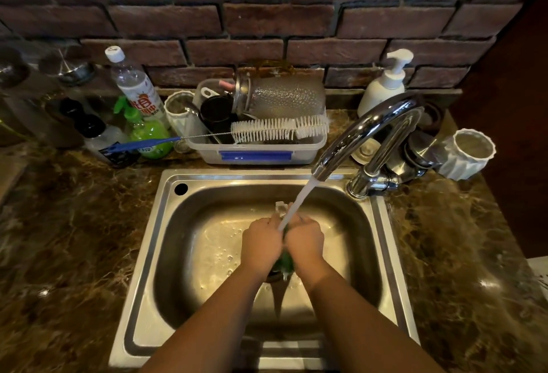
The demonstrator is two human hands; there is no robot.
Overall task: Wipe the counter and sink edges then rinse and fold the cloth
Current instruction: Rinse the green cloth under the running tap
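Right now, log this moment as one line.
step: rinse | both hands squeezing green cloth | chrome tap running | over steel sink

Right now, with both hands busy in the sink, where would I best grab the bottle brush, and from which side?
Take the bottle brush by its blue handle, coming from the left. The handle juts out past the tub over the counter, while the bristle end rests on the tub's rim beside the jar, so that end is crowded.

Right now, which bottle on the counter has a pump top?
The white bottle right of the faucet; the clear bottle has a flip cap, the green bottle a trigger.
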